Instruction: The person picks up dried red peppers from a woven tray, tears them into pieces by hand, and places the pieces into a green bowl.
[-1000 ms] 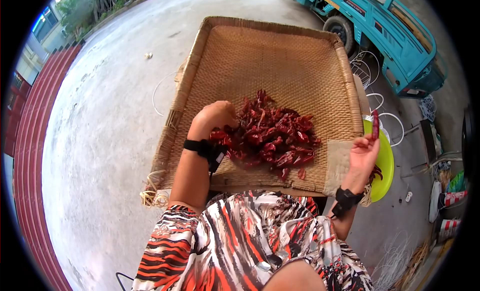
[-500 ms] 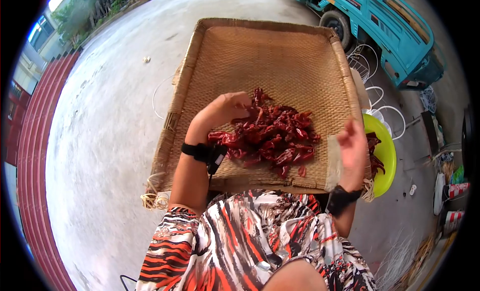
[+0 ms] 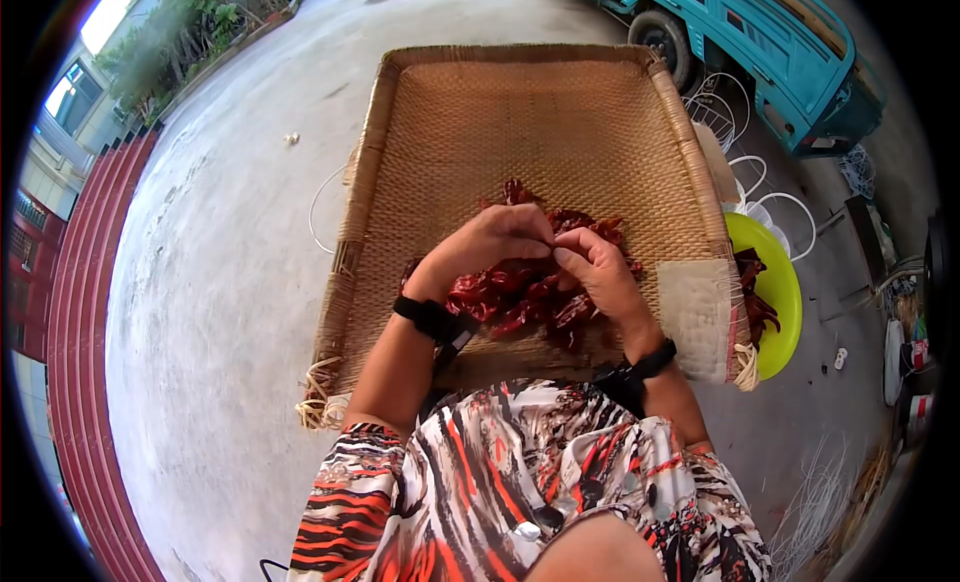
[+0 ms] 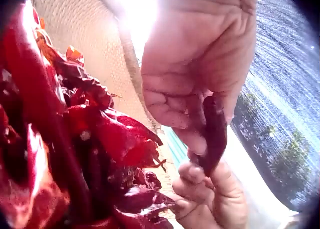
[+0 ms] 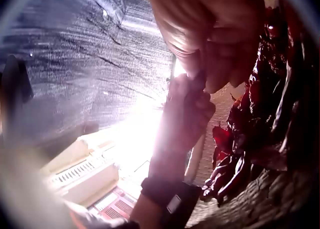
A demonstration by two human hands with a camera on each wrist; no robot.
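Note:
A dark red dried chili (image 4: 215, 134) is between my two hands above the pile. In the left wrist view, my left hand (image 3: 488, 244) pinches its upper end between thumb and fingers. My right hand (image 3: 608, 282) meets it from the other side, its thumb and fingers closed on the lower end. Under both hands, a heap of glossy red dried chilies (image 3: 520, 297) lies in the near half of a large woven tray (image 3: 520, 122). Part of the heap is hidden behind the hands in the head view.
To the tray's right stands a lime-green basin (image 3: 788, 327) with several dried chilies (image 3: 760, 307) in it. White cable loops (image 3: 780, 197) lie behind it. A teal cargo tricycle (image 3: 770, 72) is parked at the back right. Red steps (image 3: 75, 302) run along the left.
My right hand, earlier lifting a chili beside the green basin, has swung left over the heap. My left hand has moved right from the heap's left side, and their fingertips now meet.

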